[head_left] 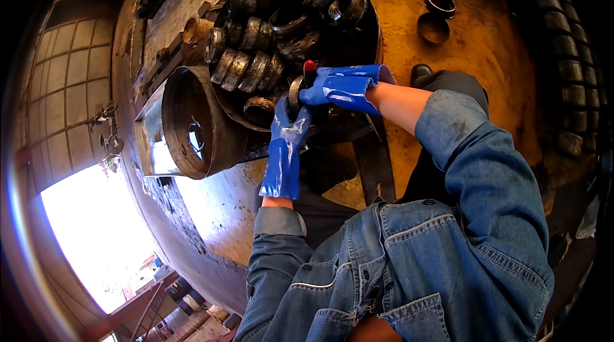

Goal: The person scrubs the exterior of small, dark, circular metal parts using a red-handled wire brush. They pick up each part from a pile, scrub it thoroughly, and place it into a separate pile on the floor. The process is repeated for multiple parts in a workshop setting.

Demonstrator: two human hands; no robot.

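Both my hands wear blue rubber gloves with wet, shiny patches. My left hand (290,123) is closed on a metal ring (295,95), which it holds upright near the front of a large round tub (378,41). Against the ring's right side, my right hand (325,86) grips a dark tool with a red tip (309,66); its working end is hidden by the glove. Several thick, grease-blackened metal rings (251,71) fill the tub, some stacked in rows and others tumbled together.
A metal drum (220,144) lies open-ended to the left of the tub. Two loose rings (433,29) rest on the stained orange-brown floor at the right. Long rows of dark rings (568,86) line the far right. Bright daylight enters through an opening at the left.
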